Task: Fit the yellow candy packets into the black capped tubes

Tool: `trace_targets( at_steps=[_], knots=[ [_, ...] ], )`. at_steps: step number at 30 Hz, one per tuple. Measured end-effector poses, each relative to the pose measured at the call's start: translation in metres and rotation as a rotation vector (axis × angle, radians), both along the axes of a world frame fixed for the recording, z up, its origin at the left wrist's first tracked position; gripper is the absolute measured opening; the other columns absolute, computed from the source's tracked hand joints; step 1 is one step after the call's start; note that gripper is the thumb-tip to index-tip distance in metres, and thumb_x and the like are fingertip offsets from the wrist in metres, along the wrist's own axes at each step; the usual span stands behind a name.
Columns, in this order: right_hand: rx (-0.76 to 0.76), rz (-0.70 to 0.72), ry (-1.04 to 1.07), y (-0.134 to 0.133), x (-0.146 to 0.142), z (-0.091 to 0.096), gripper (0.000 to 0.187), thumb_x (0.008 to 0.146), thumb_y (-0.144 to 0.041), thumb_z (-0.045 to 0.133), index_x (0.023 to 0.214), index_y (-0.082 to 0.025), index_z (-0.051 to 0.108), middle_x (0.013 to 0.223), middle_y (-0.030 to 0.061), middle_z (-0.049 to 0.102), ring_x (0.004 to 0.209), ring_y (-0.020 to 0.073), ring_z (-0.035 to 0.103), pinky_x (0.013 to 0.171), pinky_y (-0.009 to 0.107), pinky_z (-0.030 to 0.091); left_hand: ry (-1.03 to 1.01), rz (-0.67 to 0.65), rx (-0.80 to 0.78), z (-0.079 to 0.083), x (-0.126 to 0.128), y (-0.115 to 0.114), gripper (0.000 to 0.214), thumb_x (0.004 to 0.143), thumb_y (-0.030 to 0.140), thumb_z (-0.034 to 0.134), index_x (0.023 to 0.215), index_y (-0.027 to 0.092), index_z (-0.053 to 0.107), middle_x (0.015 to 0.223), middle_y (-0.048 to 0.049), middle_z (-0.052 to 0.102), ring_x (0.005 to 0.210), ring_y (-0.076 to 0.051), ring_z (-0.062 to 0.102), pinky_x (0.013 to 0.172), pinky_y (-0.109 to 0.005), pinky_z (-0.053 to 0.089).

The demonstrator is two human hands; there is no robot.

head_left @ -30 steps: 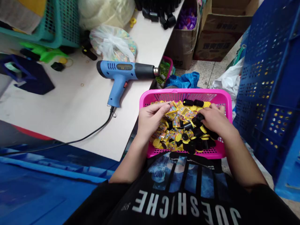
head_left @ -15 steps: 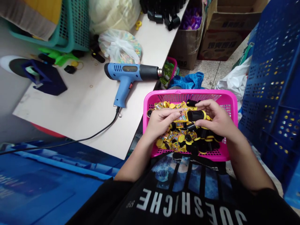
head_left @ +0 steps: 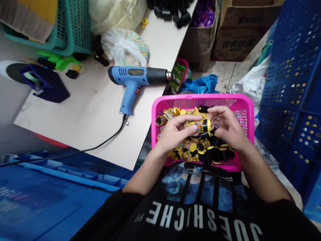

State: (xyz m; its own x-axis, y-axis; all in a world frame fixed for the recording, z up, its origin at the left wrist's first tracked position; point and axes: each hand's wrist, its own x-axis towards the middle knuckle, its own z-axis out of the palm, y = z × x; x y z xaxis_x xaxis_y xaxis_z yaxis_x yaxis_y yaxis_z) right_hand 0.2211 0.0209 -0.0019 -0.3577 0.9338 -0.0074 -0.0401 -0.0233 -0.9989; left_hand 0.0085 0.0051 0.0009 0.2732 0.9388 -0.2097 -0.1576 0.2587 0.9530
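Above a pink basket (head_left: 250,134), my left hand (head_left: 174,132) pinches a small black bottle (head_left: 206,125) between thumb and fingers. The bottle lies sideways, its yellow end toward the right. A yellow printed sleeve (head_left: 198,125) covers most of its body, leaving a black band bare beside the yellow end. My right hand (head_left: 229,129) is just right of that end, thumb and fingers apart with nothing held. In the basket below are several black bottles (head_left: 222,154) with yellow ends and several yellow-sleeved ones (head_left: 188,145).
A blue heat gun (head_left: 132,80) lies on the white table (head_left: 107,117) at left, its cord trailing left. A tape dispenser (head_left: 47,87) and a tied plastic bag (head_left: 125,48) are behind it. Blue crates (head_left: 288,83) stand at right; cardboard boxes (head_left: 240,40) are at the back.
The printed sleeve has slid right over the bottle, covering much of the black body that was bare. My right hand has let go of the bottle and opened beside its end.
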Motion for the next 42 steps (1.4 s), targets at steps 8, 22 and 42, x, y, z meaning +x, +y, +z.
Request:
trace_targets(
  at_steps=[8,22,42],
  knots=[
    [-0.481,0.025,0.333,-0.02,-0.032,-0.014,0.067,0.091,-0.081,0.047,0.122,-0.027,0.069,0.127,0.0083,0.07,0.121,0.0273,0.066,0.101,0.044,0.056,-0.008,0.02,0.177,-0.001,0.017,-0.005,0.029,0.078,0.03,0.087,0.106,0.024,0.082,0.118,-0.0058,0.079,0.11,-0.022,0.074,0.1,-0.034,0.057],
    [-0.423,0.067,0.288,-0.019,-0.027,-0.019,0.071,0.079,-0.079,0.066,0.122,-0.023,0.067,0.126,0.0115,0.07,0.115,0.0272,0.068,0.099,0.042,0.057,0.155,0.088,0.212,-0.001,0.019,-0.015,0.037,0.072,0.035,0.091,0.105,0.023,0.079,0.109,-0.0051,0.08,0.104,-0.021,0.074,0.096,-0.034,0.058],
    [0.188,0.093,-1.266,0.032,-0.038,-0.013,0.025,0.095,-0.038,0.063,0.096,-0.018,0.079,0.099,0.014,0.079,0.095,0.0306,0.069,0.082,0.042,0.05,1.052,-0.307,0.501,0.003,-0.071,0.004,0.03,0.089,0.037,0.074,0.118,0.028,0.074,0.141,-0.0091,0.064,0.132,-0.035,0.049,0.116,-0.061,0.03]
  ],
)
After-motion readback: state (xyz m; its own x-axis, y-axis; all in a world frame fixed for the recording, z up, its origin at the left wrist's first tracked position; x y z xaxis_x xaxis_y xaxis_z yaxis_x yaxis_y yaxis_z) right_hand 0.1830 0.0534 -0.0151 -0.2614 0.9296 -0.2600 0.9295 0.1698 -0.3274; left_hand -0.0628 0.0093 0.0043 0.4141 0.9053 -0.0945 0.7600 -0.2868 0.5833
